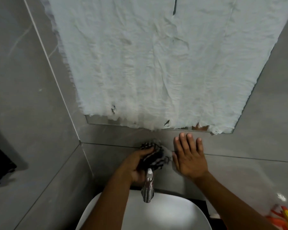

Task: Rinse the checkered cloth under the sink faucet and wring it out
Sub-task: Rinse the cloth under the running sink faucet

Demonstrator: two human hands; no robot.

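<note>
- Checkered cloth (154,156) bunched against grey wall tile (239,146), at 12 o'clock from chrome faucet (148,188), not yet under the spout.
- Left hand (140,165), grip clenched on the cloth, likely bringing it down to rinse.
- Right hand (188,156), grip released, fingers spread flat on the tile at 3 o'clock of the cloth, seemingly bracing.
- White sink (173,213) below; mirror (100,121) above, draped in pale sheeting (156,63).

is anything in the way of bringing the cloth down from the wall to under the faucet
Nothing visible blocks it. The left hand holds the checkered cloth bunched against the tiled wall, just above the faucet. The white sink sits below. The right hand lies flat beside the cloth.
</note>
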